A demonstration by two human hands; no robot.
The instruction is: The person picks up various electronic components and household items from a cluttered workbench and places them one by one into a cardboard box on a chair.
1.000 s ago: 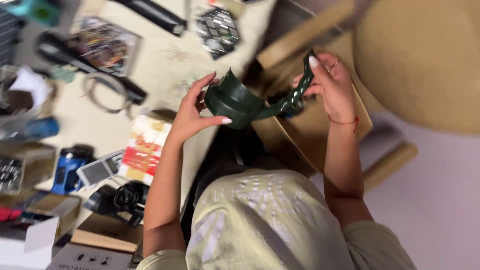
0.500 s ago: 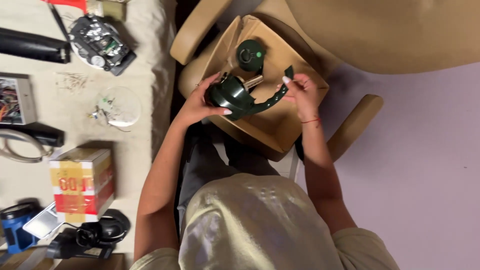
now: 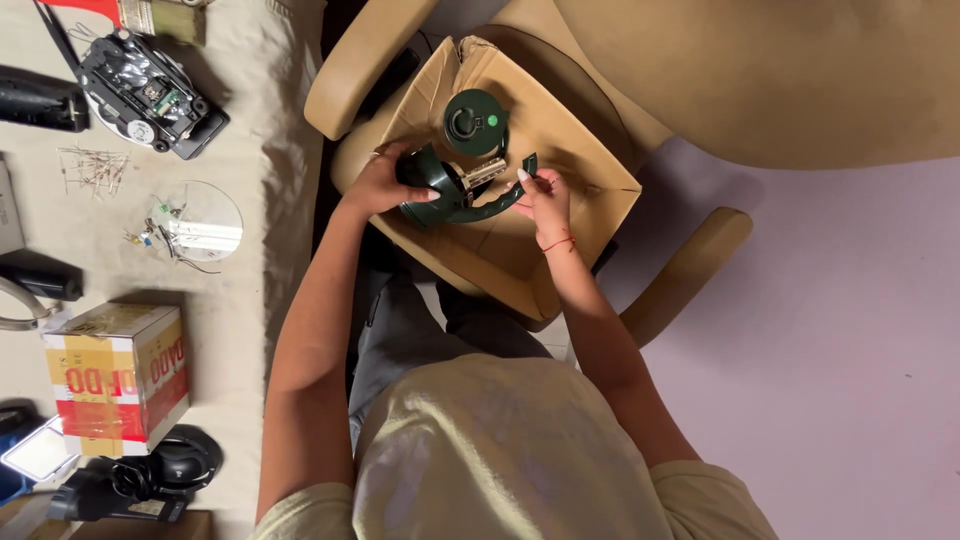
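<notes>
My left hand (image 3: 383, 183) grips the round end of a dark green curved plastic part (image 3: 450, 190) with a metal piece at its middle. My right hand (image 3: 545, 195) pinches the part's thin other end. Both hands hold it low over an open cardboard box (image 3: 590, 190) resting on a tan chair. Inside the box, just beyond the held part, lies a second dark green round piece (image 3: 476, 120) with a small green dot.
A tan chair arm (image 3: 355, 65) lies left of the box, another (image 3: 690, 270) at the right. The table on the left carries a circuit-board mechanism (image 3: 150, 95), loose small components (image 3: 95, 168), a clear disc (image 3: 200, 220), a red-and-yellow carton (image 3: 120, 375) and black gear (image 3: 150, 475).
The view has swung from the table to the chair. Both hands brought the green part down and away from me, into the open box beside the second green piece.
</notes>
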